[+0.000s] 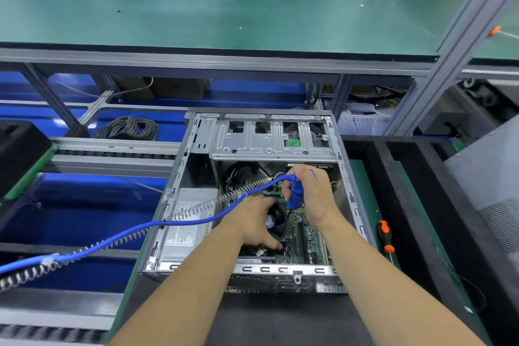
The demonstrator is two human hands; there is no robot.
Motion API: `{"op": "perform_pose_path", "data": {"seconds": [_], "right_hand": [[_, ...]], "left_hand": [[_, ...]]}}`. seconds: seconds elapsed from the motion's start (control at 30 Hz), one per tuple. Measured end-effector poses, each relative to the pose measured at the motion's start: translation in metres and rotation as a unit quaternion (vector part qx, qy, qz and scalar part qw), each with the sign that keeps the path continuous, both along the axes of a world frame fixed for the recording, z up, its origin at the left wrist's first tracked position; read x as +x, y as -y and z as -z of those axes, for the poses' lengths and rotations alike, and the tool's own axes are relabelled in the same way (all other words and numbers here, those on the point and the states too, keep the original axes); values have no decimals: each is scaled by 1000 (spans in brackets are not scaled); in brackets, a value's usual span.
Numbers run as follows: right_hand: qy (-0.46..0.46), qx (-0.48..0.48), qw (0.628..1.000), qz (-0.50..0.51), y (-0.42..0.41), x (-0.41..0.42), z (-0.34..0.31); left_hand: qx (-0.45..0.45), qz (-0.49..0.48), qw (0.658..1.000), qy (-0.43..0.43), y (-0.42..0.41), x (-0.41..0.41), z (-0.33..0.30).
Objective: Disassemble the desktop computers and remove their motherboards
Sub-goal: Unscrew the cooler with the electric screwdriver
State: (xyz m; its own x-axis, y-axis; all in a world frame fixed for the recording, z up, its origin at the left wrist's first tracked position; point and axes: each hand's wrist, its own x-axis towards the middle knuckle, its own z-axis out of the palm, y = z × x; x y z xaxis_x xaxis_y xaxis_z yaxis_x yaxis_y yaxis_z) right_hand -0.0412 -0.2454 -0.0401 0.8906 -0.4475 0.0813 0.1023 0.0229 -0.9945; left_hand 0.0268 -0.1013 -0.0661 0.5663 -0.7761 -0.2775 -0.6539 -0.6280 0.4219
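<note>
We see an open computer case (252, 199) lying flat on the bench in front of us, its side panel off, so the green motherboard (304, 236) shows inside at the near right. A black fan (276, 222) sits on the board, and a grey power supply (182, 227) fills the near left corner. At the far end a bare metal drive cage (269, 137) spans the case.

Our right hand (311, 196) is curled tight around a blue power screwdriver (296, 194), held upright over the board just beyond the fan. From its top a blue hose (134, 232) and a coiled cable (193, 211) run off together to the left — across the power supply and out past the case wall.

Our left hand (252, 222) reaches down beside the fan, its fingers bent around the fan's near edge — whether they actually grip it we cannot tell.

An orange-handled screwdriver (385, 236) lies on the green mat (365, 188) to the right of the case, apart from both hands.
</note>
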Motion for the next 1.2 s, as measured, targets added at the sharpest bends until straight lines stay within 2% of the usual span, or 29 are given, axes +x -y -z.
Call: {"op": "perform_pose_path", "data": {"seconds": [0.5,0.87,1.07,1.2], "right_hand": [[7,18,1000,-11,-2,1,-2],[8,39,999,-33,-3,-9,-8],[-51,76,993,-70,-9,-27,-7],[-52,94,992,-64,-12,-29,-9]], "left_hand": [[-16,-4,1000,18,0,-2,-3],[24,11,1000,14,0,-1,-3],[-5,5,999,-50,0,-3,-8],[-21,3,998,-56,-1,-6,-11]]}}
